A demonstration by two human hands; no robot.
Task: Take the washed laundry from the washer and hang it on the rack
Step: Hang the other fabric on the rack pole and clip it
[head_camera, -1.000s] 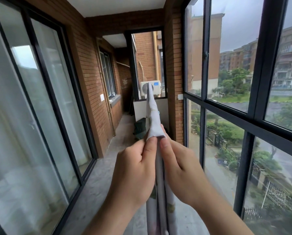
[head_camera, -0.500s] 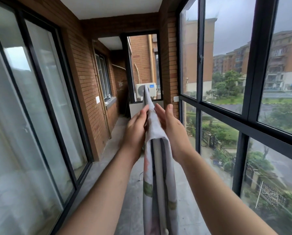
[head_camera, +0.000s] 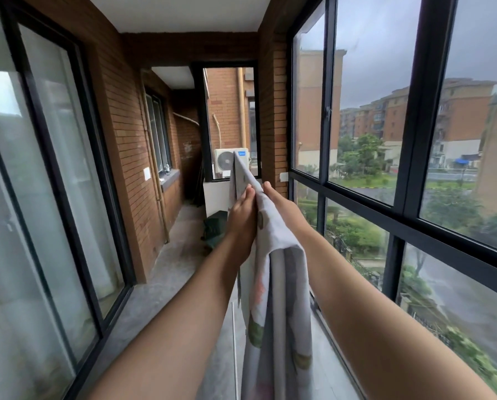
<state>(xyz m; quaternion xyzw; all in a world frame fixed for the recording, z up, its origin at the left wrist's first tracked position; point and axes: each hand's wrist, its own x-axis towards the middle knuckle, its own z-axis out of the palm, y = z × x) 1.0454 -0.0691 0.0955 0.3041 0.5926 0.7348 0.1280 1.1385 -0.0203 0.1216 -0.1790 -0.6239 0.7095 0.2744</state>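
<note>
I'm seeing one possible container, a dark green crate (head_camera: pixel 215 226) on the floor past the hands, partly behind the left wrist; I can't make out what it is holding. The printed cloth (head_camera: pixel 279 255) is hanging folded over a rail straight ahead of me, its ridge running away toward the air-conditioner unit (head_camera: pixel 227 163). The rail itself is lying hidden under the fabric, and the cloth's lower end is running off the bottom edge. The left hand (head_camera: pixel 243 216) is lying flat against the cloth's left face, fingers straight. The right hand (head_camera: pixel 286 206) is resting on the other side with one straight finger showing at the ridge; the fabric is covering the rest, so I can't tell whether it is gripping. Compared with half a second ago, both arms are stretching farther out, and the hands are sitting farther along the ridge.
</note>
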